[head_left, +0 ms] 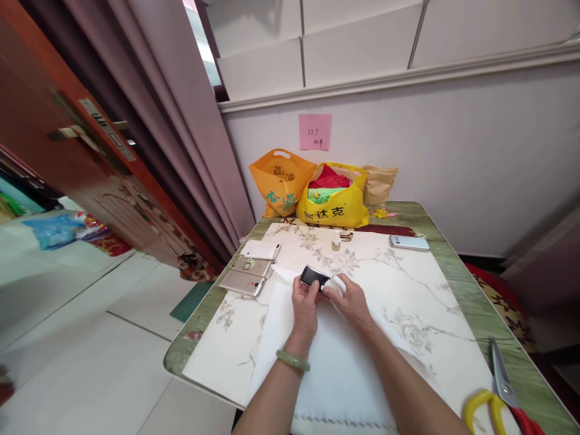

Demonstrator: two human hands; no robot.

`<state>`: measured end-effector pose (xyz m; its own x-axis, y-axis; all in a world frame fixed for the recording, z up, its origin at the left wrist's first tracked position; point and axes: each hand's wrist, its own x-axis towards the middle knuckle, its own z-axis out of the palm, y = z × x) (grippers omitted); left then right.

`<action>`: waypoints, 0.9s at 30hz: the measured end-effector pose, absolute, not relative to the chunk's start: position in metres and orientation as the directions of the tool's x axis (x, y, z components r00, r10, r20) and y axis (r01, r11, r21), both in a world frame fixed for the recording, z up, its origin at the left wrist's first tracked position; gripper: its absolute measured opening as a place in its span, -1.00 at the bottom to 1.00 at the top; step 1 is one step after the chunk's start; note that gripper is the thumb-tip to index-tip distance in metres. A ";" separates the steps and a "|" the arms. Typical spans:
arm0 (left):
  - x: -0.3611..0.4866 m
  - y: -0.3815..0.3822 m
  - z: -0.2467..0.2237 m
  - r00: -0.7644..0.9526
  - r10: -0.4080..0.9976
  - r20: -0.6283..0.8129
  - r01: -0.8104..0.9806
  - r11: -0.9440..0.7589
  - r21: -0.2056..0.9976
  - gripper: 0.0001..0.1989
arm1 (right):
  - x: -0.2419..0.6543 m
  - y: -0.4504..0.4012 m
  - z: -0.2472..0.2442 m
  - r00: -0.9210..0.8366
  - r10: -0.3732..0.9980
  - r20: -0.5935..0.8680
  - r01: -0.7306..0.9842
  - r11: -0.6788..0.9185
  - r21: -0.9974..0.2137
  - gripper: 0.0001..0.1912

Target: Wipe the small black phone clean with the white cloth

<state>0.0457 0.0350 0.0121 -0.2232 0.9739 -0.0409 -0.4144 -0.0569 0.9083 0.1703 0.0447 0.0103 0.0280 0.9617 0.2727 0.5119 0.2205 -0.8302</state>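
Note:
Near the middle of the table, my left hand (304, 305) grips a small black phone (314, 277) by its left side, thumb on its front. A green bangle (292, 360) circles that wrist. My right hand (353, 302) pinches a bunched white cloth (336, 286) against the phone's right end. Beneath both forearms a larger white cloth (335, 380) with a zigzag edge lies spread over a flowered sheet (217, 356). To the left, several phones lie face down in a row, among them a white phone (260, 249) and a gold phone (242, 283).
A silver phone (409, 243) lies at right, with scissors (502, 380) at the near right edge. A small bottle (336, 243) and glasses (346, 236) lie farther back. An orange bag (281, 184), a yellow bag (333, 205) and a brown paper bag (379, 184) stand against the wall.

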 end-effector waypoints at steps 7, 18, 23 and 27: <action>0.046 0.036 0.014 -0.158 0.985 -0.073 -0.485 -0.013 0.875 -0.64 | 0.171 0.045 0.006 0.136 0.960 0.243 0.458 0.157 -0.875 -0.57; 0.044 0.036 0.013 -0.188 0.980 -0.062 -0.468 -0.034 0.883 -0.63 | 0.172 0.047 0.003 0.126 0.970 0.207 0.430 0.134 -0.893 -0.56; 0.047 0.034 0.015 -0.192 0.979 -0.069 -0.403 -0.014 0.915 -0.70 | 0.171 0.046 0.001 0.247 0.953 0.178 0.335 0.088 -0.938 -0.51; 0.044 0.030 0.015 -0.078 0.987 -0.140 -0.330 0.107 0.938 -0.65 | 0.173 0.048 0.002 0.374 0.924 0.084 0.146 0.031 -0.989 -0.51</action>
